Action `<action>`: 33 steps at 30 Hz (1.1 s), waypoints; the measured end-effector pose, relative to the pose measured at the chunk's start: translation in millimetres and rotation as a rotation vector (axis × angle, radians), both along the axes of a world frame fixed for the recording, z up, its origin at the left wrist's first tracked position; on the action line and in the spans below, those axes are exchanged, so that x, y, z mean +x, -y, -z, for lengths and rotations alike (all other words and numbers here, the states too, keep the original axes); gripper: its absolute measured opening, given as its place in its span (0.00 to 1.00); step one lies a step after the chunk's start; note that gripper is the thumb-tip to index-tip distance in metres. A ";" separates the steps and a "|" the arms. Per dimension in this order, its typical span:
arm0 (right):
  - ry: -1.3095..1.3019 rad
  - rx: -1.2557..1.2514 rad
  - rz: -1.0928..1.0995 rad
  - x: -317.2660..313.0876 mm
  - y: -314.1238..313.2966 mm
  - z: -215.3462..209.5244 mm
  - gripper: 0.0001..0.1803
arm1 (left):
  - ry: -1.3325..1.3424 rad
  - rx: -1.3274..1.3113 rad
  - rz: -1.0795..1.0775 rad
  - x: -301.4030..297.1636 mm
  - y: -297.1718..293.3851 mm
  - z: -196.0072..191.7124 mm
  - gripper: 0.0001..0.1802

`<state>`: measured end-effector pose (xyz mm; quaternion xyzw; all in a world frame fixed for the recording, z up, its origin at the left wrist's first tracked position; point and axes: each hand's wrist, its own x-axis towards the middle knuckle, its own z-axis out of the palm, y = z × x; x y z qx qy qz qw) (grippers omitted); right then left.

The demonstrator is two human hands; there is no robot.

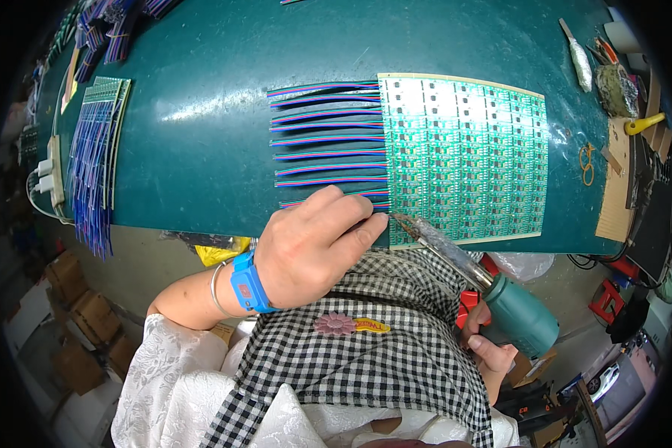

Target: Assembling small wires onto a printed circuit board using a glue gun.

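Note:
A green circuit board panel, covered in rows of small parts, lies flat near the front edge of the table. From its left edge several short ribbon wires in blue, red and black stick out in a column. My left hand is closed in a pinch at the nearest ribbon wire, by the board's lower left corner; the fingers partly cover the wire. My right hand grips a soldering iron with a thick green handle. The iron's tip meets or nearly meets the board edge beside my left fingertips.
On the left, a stack of wired boards hangs its wires over the edge of the green table. Wire bundles lie beyond it, a power strip beside it. Rubber bands, cardboard and a yellow-handled tool are at right.

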<state>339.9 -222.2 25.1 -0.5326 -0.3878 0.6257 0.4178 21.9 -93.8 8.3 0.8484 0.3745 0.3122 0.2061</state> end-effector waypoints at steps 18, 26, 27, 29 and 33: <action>-0.102 -0.142 0.135 -5.4 3.7 -9.6 0.30 | -0.034 0.020 0.009 0.0 -1.7 -2.5 0.20; 0.007 -0.056 0.035 -1.2 1.4 -2.9 0.26 | -0.061 0.036 0.000 1.1 1.9 -3.6 0.21; -0.002 -0.057 0.056 -3.0 1.1 -4.8 0.26 | -0.061 0.045 0.001 1.6 1.8 -3.0 0.21; -0.091 -0.162 0.182 -11.2 -1.3 -17.7 0.27 | -0.069 0.052 0.003 2.2 1.6 -3.2 0.21; -0.145 -0.235 0.243 -11.2 1.4 -23.1 0.31 | -0.093 0.052 0.009 2.1 1.7 -5.5 0.22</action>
